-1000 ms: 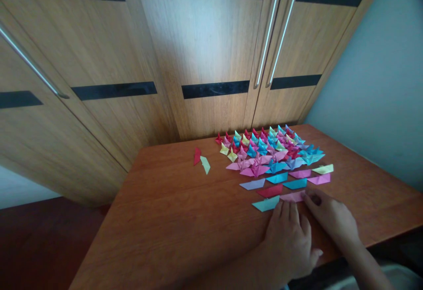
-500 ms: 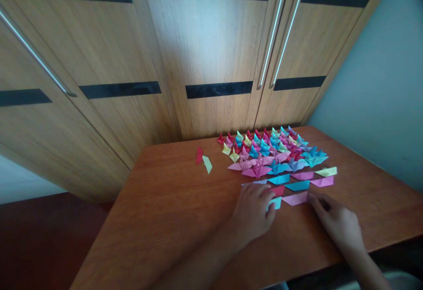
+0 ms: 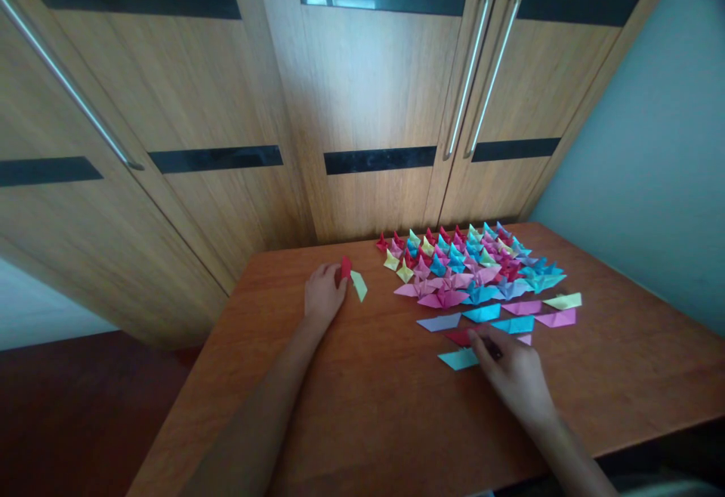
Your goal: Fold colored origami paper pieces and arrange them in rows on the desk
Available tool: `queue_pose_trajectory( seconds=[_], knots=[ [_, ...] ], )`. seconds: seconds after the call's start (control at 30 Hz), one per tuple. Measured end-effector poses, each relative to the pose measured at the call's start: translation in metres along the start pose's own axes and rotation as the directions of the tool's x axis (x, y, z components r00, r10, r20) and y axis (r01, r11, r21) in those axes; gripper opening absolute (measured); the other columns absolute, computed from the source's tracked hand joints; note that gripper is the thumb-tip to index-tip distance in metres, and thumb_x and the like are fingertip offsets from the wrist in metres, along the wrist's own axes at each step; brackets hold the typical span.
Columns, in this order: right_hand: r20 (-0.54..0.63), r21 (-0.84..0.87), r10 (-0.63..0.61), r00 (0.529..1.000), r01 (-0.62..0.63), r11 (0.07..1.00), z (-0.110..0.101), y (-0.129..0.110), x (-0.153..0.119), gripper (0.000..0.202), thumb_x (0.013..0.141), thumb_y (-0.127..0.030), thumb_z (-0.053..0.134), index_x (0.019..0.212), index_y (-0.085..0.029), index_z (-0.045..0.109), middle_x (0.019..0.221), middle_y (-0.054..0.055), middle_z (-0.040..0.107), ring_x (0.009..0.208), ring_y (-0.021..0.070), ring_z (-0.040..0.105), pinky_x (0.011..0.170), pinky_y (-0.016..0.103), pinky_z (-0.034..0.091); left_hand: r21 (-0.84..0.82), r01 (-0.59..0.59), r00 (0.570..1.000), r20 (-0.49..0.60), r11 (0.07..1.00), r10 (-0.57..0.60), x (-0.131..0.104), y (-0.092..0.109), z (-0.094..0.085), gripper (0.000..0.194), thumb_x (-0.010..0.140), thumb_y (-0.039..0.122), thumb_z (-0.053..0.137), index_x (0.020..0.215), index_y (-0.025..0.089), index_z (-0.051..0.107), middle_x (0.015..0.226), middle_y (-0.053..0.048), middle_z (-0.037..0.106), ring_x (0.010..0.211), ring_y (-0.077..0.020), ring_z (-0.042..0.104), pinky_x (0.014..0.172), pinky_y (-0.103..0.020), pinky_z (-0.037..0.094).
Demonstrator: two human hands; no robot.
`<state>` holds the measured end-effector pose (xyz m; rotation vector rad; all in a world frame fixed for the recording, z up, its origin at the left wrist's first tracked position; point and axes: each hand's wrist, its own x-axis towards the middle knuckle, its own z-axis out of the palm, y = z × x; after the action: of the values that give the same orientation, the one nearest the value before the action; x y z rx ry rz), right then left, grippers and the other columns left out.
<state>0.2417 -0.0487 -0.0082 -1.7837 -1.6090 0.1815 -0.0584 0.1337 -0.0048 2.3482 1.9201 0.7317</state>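
My left hand [image 3: 325, 293] is closed at the far left part of the table, its fingertips on a red folded paper piece [image 3: 346, 267]. Just right of that piece lies a pale green folded paper piece [image 3: 359, 285]. Near the front, my right hand [image 3: 513, 368] is closed, thumb and fingers pinched at the right end of a teal folded paper piece [image 3: 458, 359]. Its fingers partly cover a red strip [image 3: 461, 336] and a pink strip [image 3: 526, 339]. Behind these are a lavender strip [image 3: 439, 322] and a blue strip [image 3: 481, 313].
Several rows of folded paper cranes [image 3: 453, 278] stand at the back right of the wooden table [image 3: 317, 406]. More strips, among them a yellow-green one [image 3: 563, 300], lie before them. A wooden cabinet [image 3: 374, 89] rises behind; a wall [image 3: 651, 180] is on the right.
My left hand has left the strips and moved far left to the red piece. My right hand has moved left from the pink strip to the teal one.
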Motion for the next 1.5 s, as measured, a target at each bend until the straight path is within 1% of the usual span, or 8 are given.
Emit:
queue_pose_trajectory(
  seconds=[0.2,0.4,0.63,0.87,1.0,1.1,1.3,1.5],
  knots=[
    [0.137,0.046,-0.195,0.971,0.191,0.981,0.041,-0.068,0.008,0.029,0.090,-0.033,0.042,0.070,-0.020,0.058,0.065,0.001,0.061,0.059,0.0133,0.056,0.055,0.023,0.036,0.018,0.072,0.997,0.012,0.997,-0.073,0.008,-0.002,0.008,0.030,0.082,0.042,0.055,0.097,0.017,0.063,0.104,-0.012,0.061,0.100,-0.0301,0.052,0.084,-0.041,0.040],
    [0.223,0.116,-0.260,0.940,0.239,0.964,0.072,-0.096,0.004,0.026,0.089,-0.028,0.045,0.066,-0.020,0.054,0.063,-0.001,0.058,0.059,0.0115,0.052,0.056,0.023,0.031,-0.046,0.107,0.994,0.009,0.993,-0.107,0.003,-0.005,0.007,0.021,0.083,0.031,0.056,0.100,0.019,0.058,0.106,-0.011,0.062,0.102,-0.0276,0.054,0.087,-0.038,0.039],
    [0.304,0.167,-0.270,0.914,0.227,0.959,0.082,-0.098,-0.008,0.024,0.088,-0.027,0.047,0.066,-0.019,0.054,0.065,-0.002,0.059,0.061,0.0110,0.052,0.057,0.022,0.031,-0.263,0.091,0.995,-0.005,0.960,-0.095,-0.008,-0.016,0.004,0.023,0.081,0.013,0.054,0.102,0.021,0.050,0.098,-0.007,0.067,0.087,-0.0206,0.063,0.077,-0.031,0.045],
    [0.221,0.327,-0.212,0.952,0.132,0.936,0.081,-0.095,-0.004,0.024,0.087,-0.027,0.046,0.067,-0.019,0.056,0.065,-0.001,0.059,0.060,0.0117,0.052,0.056,0.023,0.035,-0.499,-0.002,0.999,-0.030,0.867,-0.015,-0.036,-0.013,-0.006,0.008,0.084,0.024,0.051,0.090,0.020,0.055,0.090,-0.003,0.065,0.084,-0.0169,0.062,0.077,-0.028,0.047],
    [0.170,0.486,-0.136,0.976,0.037,0.873,0.078,-0.095,-0.001,0.016,0.085,-0.030,0.051,0.087,-0.020,0.063,0.080,0.002,0.065,0.071,0.0147,0.059,0.064,0.024,0.045,-0.749,0.053,0.995,0.094,0.660,0.026,-0.058,0.004,-0.011,0.011,0.080,0.028,0.057,0.086,0.018,0.058,0.082,-0.001,0.064,0.076,-0.0154,0.061,0.071,-0.026,0.047],
    [0.153,0.559,-0.047,0.987,-0.047,0.828,0.077,-0.092,0.000,0.024,0.083,-0.035,0.056,0.102,-0.020,0.060,0.086,0.003,0.066,0.075,0.0163,0.060,0.067,0.026,0.047,-0.857,0.141,0.968,0.224,0.495,0.111,-0.073,0.025,-0.018,0.012,0.076,0.027,0.061,0.082,0.017,0.059,0.075,-0.001,0.062,0.071,-0.0143,0.058,0.067,-0.024,0.045],
    [0.127,0.626,0.064,0.990,-0.130,0.769,0.082,-0.078,0.002,0.026,0.081,-0.040,0.058,0.095,-0.019,0.059,0.083,0.003,0.064,0.069,0.0161,0.058,0.063,0.027,0.047,-0.890,0.171,0.923,0.295,0.422,0.248,-0.095,0.062,-0.023,0.008,0.076,0.021,0.061,0.081,0.016,0.060,0.078,-0.001,0.061,0.072,-0.0135,0.056,0.067,-0.023,0.044],
    [0.159,0.655,-0.016,0.987,-0.093,0.750,0.077,-0.078,0.004,0.024,0.083,-0.041,0.057,0.077,-0.018,0.062,0.070,0.002,0.062,0.065,0.0151,0.057,0.061,0.026,0.045,-0.895,0.299,0.881,0.392,0.332,0.266,-0.103,0.065,-0.015,0.015,0.079,0.030,0.063,0.080,0.015,0.060,0.073,-0.002,0.063,0.062,-0.0119,0.056,0.059,-0.023,0.045]
  ],
)
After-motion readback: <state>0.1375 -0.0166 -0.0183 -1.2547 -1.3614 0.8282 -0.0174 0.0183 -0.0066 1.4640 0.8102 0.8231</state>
